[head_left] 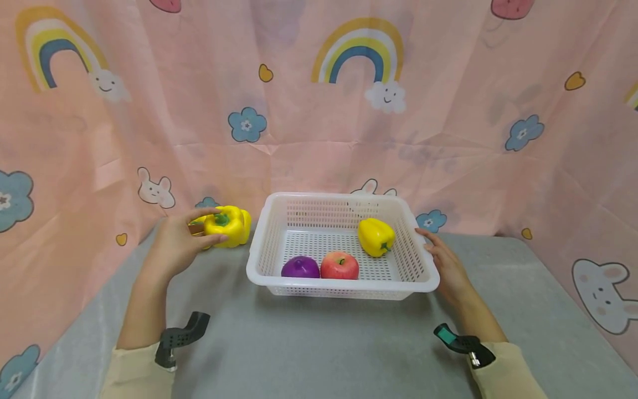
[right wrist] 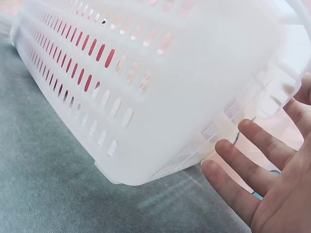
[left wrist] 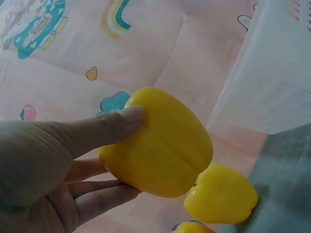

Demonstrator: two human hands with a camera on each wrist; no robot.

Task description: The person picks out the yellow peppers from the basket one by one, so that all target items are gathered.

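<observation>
Left hand point(head_left: 175, 239), fingers gripping a glossy, lobed yellow pepper point(left wrist: 160, 145), right hand point(head_left: 448, 269), fingers straight, seemingly touching a slotted white plastic basket point(head_left: 344, 285).

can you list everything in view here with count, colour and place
basket: 1, white, on the table
onion: 1, purple, in the basket, near side
apple: 1, red, in the basket, right of the onion
pepper in the basket: 1, yellow, toward the right end
held pepper: 1, yellow, in the left hand
other peppers: at least 2, yellow, left of the basket, partly hidden
table: 1, grey, under the basket
cloth: pink, patterned, behind the table
wrist straps: 2, mostly black, one per arm
sleeves: 2, cream, on the forearms
left hand: 1, bare, pinching the held pepper
right hand: 1, bare, at the basket's right rim
</observation>
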